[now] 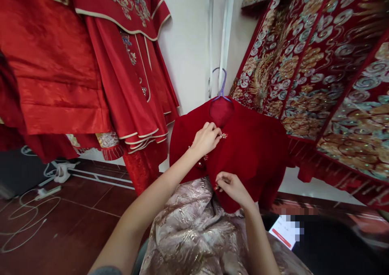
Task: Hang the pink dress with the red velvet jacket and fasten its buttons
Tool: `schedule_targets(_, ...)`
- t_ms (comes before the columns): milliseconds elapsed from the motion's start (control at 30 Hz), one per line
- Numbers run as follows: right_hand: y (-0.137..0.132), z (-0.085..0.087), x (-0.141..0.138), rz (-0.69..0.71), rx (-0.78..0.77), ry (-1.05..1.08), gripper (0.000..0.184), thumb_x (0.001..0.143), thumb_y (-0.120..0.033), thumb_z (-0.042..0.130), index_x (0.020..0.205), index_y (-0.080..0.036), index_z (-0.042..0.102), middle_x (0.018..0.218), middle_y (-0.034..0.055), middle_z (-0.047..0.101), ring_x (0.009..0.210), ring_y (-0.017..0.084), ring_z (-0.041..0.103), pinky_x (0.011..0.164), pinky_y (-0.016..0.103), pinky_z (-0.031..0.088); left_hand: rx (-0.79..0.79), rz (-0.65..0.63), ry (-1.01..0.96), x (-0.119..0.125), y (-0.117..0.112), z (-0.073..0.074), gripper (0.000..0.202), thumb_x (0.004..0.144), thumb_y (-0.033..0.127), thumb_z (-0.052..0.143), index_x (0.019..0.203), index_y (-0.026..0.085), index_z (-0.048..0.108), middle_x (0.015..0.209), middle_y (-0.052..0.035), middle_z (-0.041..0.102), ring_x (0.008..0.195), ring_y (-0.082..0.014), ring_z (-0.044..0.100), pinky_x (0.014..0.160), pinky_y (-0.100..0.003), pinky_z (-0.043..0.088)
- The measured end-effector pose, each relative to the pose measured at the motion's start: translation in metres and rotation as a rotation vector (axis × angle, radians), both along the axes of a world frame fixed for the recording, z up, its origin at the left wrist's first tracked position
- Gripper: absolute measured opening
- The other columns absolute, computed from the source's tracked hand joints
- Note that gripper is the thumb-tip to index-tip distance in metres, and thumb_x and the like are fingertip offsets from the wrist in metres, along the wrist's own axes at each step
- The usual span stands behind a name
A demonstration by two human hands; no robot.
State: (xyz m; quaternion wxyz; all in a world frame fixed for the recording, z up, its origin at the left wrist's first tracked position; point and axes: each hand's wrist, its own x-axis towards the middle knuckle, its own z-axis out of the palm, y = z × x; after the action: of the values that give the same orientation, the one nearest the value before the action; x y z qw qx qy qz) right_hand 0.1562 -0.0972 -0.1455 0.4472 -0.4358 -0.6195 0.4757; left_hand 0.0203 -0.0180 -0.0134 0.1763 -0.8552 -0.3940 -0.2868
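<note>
The right hand's (232,189) grip pinches the front edge of the red jacket (252,145) by the lower beaded ornament (216,187), centre frame. The left hand's (208,138) fingers bend over the edge beside the upper ornament (224,136); whether they grasp cloth, I cannot tell. Light, even tension between the hands should serve best, sparing the beads. Above, a purple hanger (224,84) carries the jacket; patterned fabric (194,230) lies bottom centre.
</note>
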Motion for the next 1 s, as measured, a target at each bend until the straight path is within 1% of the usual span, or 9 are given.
schedule_targets(67,0.001,-0.002,0.0,0.003,0.003,-0.009,0.01,0.068,-0.026,0.053,0.068,-0.016,0.056,0.06,-0.0017,0.053,0.057,0.011,0.05,0.054,0.022,0.044,0.099,-0.053,0.118,-0.003,0.004,0.003,0.016,0.091,0.027,0.047,0.094,0.018,0.061,0.102,-0.0077,0.058,0.101,-0.0215,0.051,0.093,-0.04,0.042)
schedule_targets(167,0.001,-0.005,0.0,0.007,0.009,-0.019,0.011,0.069,-0.027,0.052,0.068,-0.016,0.057,0.061,-0.0014,0.054,0.057,0.011,0.05,0.055,0.022,0.045,0.193,-0.152,0.231,-0.007,0.012,0.007,0.015,0.09,0.025,0.047,0.091,0.017,0.06,0.101,-0.0069,0.059,0.101,-0.0207,0.052,0.11,-0.051,0.024)
schedule_targets(233,0.002,-0.005,0.0,0.008,0.011,-0.025,0.012,0.07,-0.027,0.052,0.068,-0.016,0.057,0.061,-0.0011,0.054,0.058,0.011,0.051,0.055,0.023,0.045,0.207,-0.21,0.263,-0.009,0.018,0.01,0.013,0.088,0.024,0.048,0.09,0.017,0.059,0.097,-0.0051,0.06,0.098,-0.0194,0.053,0.114,-0.055,0.014)
schedule_targets(333,0.002,-0.005,0.0,0.004,0.009,-0.039,0.012,0.069,-0.027,0.052,0.068,-0.016,0.057,0.061,-0.0009,0.054,0.057,0.011,0.05,0.054,0.023,0.045,0.199,-0.274,0.282,-0.012,0.022,0.017,0.012,0.086,0.023,0.049,0.088,0.018,0.06,0.09,-0.0026,0.06,0.094,-0.0182,0.054,0.117,-0.056,0.008)
schedule_targets(500,0.0,-0.004,0.0,-0.008,-0.012,-0.032,0.012,0.068,-0.027,0.052,0.068,-0.016,0.057,0.061,-0.0009,0.056,0.058,0.012,0.051,0.055,0.023,0.046,0.216,-0.331,0.357,-0.008,0.026,0.026,0.01,0.083,0.022,0.05,0.083,0.018,0.059,0.079,-0.0012,0.059,0.086,-0.0185,0.056,0.119,-0.056,0.007)
schedule_targets(600,0.0,-0.003,0.0,-0.011,-0.013,-0.027,0.012,0.068,-0.028,0.052,0.068,-0.017,0.056,0.061,-0.0007,0.056,0.058,0.012,0.052,0.055,0.023,0.046,0.27,-0.342,0.424,-0.004,0.03,0.026,0.012,0.084,0.021,0.048,0.083,0.018,0.059,0.072,-0.0007,0.058,0.08,-0.0187,0.056,0.12,-0.054,0.007)
schedule_targets(733,0.0,-0.003,0.001,-0.012,-0.011,-0.017,0.012,0.068,-0.028,0.052,0.068,-0.017,0.056,0.06,-0.0017,0.054,0.057,0.011,0.05,0.055,0.022,0.046,0.327,-0.313,0.476,-0.001,0.034,0.025,0.013,0.085,0.023,0.047,0.083,0.017,0.058,0.068,-0.0014,0.058,0.077,-0.019,0.056,0.121,-0.05,0.011)
schedule_targets(833,0.0,-0.003,0.001,-0.008,-0.005,-0.025,0.012,0.068,-0.028,0.052,0.069,-0.017,0.056,0.06,-0.0021,0.052,0.058,0.011,0.05,0.055,0.022,0.046,0.296,-0.305,0.459,-0.002,0.034,0.024,0.013,0.086,0.024,0.047,0.081,0.017,0.057,0.068,-0.0011,0.059,0.076,-0.0187,0.057,0.121,-0.051,0.011)
schedule_targets(1000,0.0,-0.003,0.001,-0.011,-0.001,-0.014,0.013,0.069,-0.029,0.05,0.071,-0.017,0.054,0.064,-0.0016,0.052,0.06,0.012,0.05,0.054,0.023,0.047,0.206,-0.327,0.361,-0.004,0.03,0.025,0.013,0.087,0.024,0.048,0.079,0.018,0.056,0.069,0.0011,0.058,0.073,-0.0162,0.057,0.121,-0.053,0.009)
